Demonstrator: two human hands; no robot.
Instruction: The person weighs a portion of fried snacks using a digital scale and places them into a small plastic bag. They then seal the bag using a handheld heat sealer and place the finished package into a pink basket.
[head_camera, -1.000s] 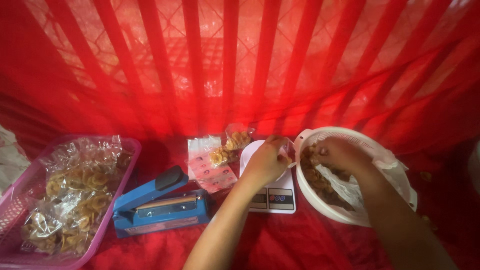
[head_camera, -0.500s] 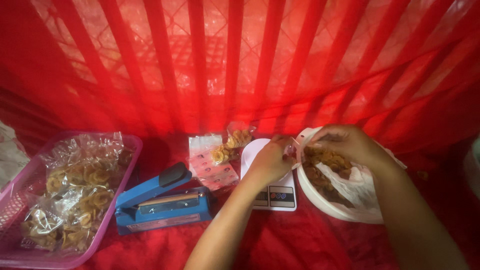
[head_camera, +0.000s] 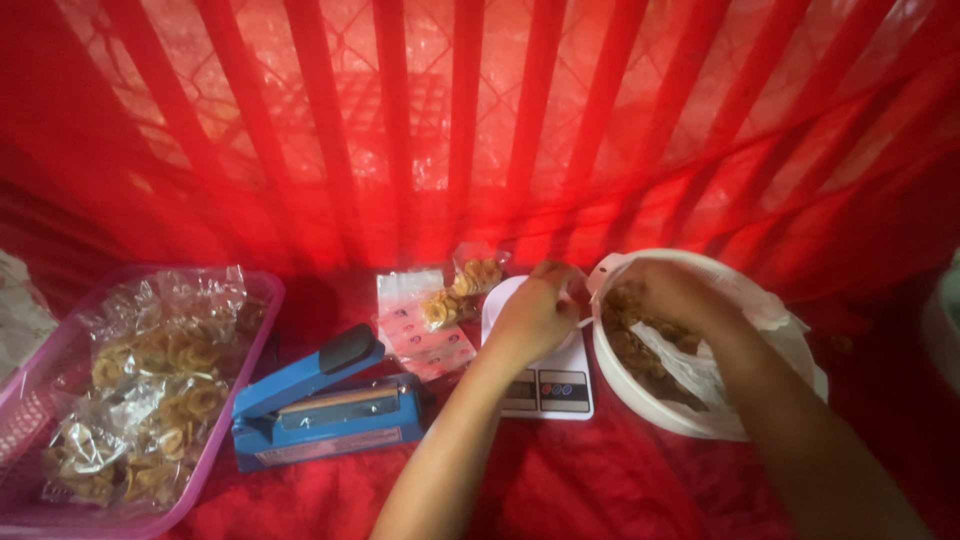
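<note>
White round bowl (head_camera: 700, 425) at right, lined with clear plastic, holds brown fried chips (head_camera: 640, 350) — right hand (head_camera: 670, 295) is down inside it among them, fingers curled, though whether they grip any cannot be told. Left hand (head_camera: 535, 315) rests closed over the white kitchen scale (head_camera: 545, 385) just beside the bowl's rim, pinching something too hidden to make out. Pink basket (head_camera: 250, 350) at far left holds sealed clear bags of yellow chips (head_camera: 160, 400) — blue heat sealer (head_camera: 320, 405) between basket and scale.
</note>
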